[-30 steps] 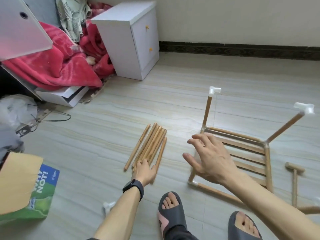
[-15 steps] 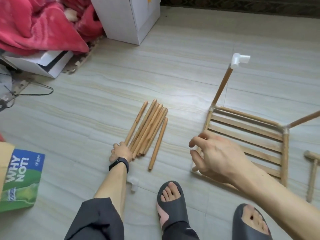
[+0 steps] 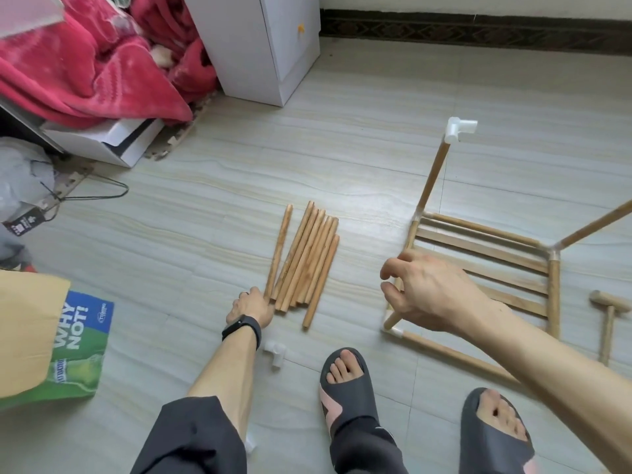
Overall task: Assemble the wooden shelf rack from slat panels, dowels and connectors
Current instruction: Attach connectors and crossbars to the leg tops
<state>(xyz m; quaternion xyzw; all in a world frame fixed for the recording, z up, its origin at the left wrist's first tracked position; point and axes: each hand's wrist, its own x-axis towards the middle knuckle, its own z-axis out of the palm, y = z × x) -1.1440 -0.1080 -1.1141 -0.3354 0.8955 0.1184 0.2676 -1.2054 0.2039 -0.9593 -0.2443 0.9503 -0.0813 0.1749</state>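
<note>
Loose dowels: about eight, flat on the floor mid-scene. The packed middle ones overlap, so the count is unsure. Their long axes run near to far, with the far ends tipped a little right. One lies slightly apart at the left, and one sits nearer at the right.
Slat panel: one, flat on the floor to the right of the loose dowels, with its slats running roughly left to right.
Corner connectors: three white ones show at the panel's corners.
Upright dowels: two, rising from the panel's far corners. The left one leans slightly right; the right one slants off the right edge.
Elbow connector: one, white, capping the left upright dowel.
Loose connector: one, white, on the floor just right of the left wrist.
Left hand: touches the near end of the leftmost loose dowel. Its fingers are hidden, so I cannot tell its grip.
Right hand: over the panel's near-left corner, fingers half curled and thumb apart. The grip is loose, with nothing in it.
Mallet: one, wooden, to the right of the panel, with its handle pointing near.
</note>
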